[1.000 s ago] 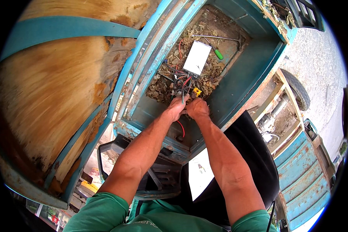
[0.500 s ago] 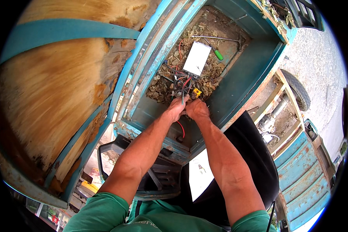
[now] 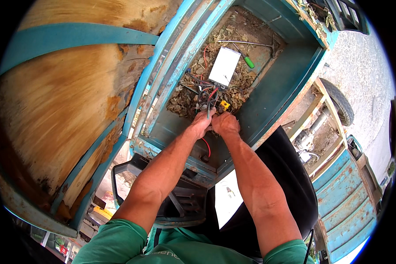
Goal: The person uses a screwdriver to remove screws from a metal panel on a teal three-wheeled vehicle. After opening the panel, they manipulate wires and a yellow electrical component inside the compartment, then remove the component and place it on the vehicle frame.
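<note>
Inside a rusty blue metal compartment (image 3: 290,75), my two hands are close together at the near end of a bundle of black and red wires (image 3: 212,94). My left hand (image 3: 201,123) is closed on dark wires, one of which sticks up past the thumb. Beside it, my right hand (image 3: 225,124) is closed with bent fingers, and what it pinches is hidden. A yellow connector (image 3: 225,104) lies just beyond the right fingers. The wires run to a white-topped box (image 3: 225,66) resting on dry leaves. Below my hands, a red wire (image 3: 209,147) curves toward the compartment's near end.
A green-handled screwdriver (image 3: 249,62) and a long thin metal rod (image 3: 246,43) lie beyond the box. A raised lid (image 3: 70,101) with stained lining stands at left. Black cloth (image 3: 286,176) is beside my right forearm. A frame with a wheel (image 3: 337,101) sits at right.
My right hand has shifted very slightly to the right and up. My left hand and the wires look almost the same.
</note>
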Demonstrator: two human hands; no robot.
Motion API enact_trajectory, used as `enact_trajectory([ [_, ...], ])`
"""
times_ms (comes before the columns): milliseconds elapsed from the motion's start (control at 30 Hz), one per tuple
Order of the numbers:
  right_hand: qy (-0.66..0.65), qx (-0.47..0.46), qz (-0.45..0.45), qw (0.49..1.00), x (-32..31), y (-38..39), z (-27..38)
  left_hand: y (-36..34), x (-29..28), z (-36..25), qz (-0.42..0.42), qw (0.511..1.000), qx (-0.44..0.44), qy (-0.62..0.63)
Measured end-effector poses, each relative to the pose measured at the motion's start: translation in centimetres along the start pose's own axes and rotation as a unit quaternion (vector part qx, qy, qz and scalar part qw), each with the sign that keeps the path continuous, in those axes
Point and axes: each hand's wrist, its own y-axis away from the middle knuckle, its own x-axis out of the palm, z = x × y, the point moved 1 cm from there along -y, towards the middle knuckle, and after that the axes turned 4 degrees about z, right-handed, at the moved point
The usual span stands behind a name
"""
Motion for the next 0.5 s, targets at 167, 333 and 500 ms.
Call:
enact_trajectory([
  [167, 0.009, -0.030, -0.008, 0.999, 1.0, -0.7, -0.4, 0.1, 0.1, -0.1, -0.004, 1.000, 0.002, -0.003],
  [333, 0.001, -0.039, -0.016, 0.999, -0.3, 0.8, 0.2, -0.5, -0.3, 0.4, -0.008, 1.000, 0.011, 0.001],
  [500, -0.041, 0.000, -0.008, 0.999, -0.7, 0.7, 0.5, -0.3, -0.2, 0.2, 0.002, 1.000, 0.004, 0.008],
])
